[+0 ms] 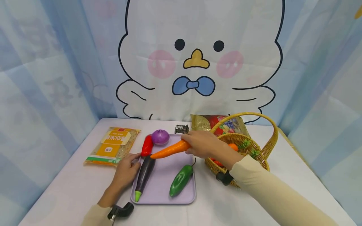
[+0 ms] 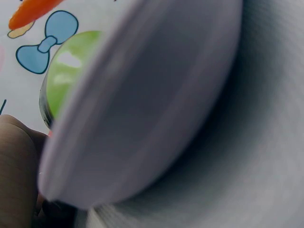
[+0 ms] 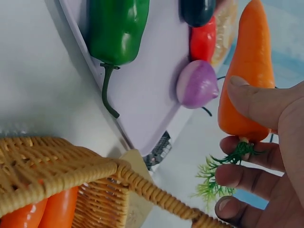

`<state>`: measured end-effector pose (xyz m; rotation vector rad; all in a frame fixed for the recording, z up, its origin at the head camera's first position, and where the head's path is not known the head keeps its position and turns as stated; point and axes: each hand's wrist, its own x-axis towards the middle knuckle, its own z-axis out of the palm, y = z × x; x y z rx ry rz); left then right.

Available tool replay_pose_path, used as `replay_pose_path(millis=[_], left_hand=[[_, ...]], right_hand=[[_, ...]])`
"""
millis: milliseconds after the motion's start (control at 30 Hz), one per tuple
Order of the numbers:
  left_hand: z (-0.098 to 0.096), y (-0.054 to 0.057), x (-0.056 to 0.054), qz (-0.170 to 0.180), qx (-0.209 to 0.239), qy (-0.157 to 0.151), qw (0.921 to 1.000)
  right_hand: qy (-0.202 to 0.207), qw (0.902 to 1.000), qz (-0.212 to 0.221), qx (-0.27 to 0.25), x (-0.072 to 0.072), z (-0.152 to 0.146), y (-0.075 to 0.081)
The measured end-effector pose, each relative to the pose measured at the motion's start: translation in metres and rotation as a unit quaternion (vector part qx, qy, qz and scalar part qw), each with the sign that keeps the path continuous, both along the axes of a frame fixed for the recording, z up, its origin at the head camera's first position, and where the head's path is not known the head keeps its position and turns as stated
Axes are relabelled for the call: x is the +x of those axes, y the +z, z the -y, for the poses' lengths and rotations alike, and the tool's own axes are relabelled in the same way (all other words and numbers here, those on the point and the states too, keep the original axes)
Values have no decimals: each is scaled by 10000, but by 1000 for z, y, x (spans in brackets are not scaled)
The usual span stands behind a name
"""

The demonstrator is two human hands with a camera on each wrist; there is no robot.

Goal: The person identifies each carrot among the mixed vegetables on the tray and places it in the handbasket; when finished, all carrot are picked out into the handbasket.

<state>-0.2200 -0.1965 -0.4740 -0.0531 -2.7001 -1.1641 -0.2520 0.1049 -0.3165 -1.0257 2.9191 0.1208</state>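
My right hand (image 1: pixel 202 144) grips an orange toy carrot (image 1: pixel 169 150) by its thick end, above the lilac tray (image 1: pixel 164 182). Its thumb presses the carrot's side in the right wrist view, and the green leaves (image 3: pixel 213 175) hang by the fingers. On the tray's left side lies an eggplant (image 1: pixel 145 174), its far end just under the carrot's tip. A red elongated vegetable (image 1: pixel 147 145) and a purple onion (image 1: pixel 160 137) sit at the back. A green pepper (image 1: pixel 181 181) lies at the right. My left hand (image 1: pixel 127 171) rests against the tray's left edge, its fingertips partly hidden.
A wicker basket (image 1: pixel 266 164) with a tall handle stands right of the tray, holding orange-red vegetables (image 3: pixel 59 209). A yellow grain bag (image 1: pixel 113 146) lies at the left. A gold-and-red packet (image 1: pixel 202 122) and a small black packet (image 1: pixel 181 129) are at the back.
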Motion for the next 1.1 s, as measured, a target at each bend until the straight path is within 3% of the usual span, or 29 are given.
replay_pose_path(millis=[333,633,1100], left_hand=[[2,2,2,121,47,-2,9999],[0,2,1,14,23,-9,10000],[0,3,2,24,-38,-17,10000]], right_hand=[[115,9996,-192,-175,23,-14,14],[-202,9984,-189,-483,42,-29,22],[-9,9939,-567,-943,67,-64,28]])
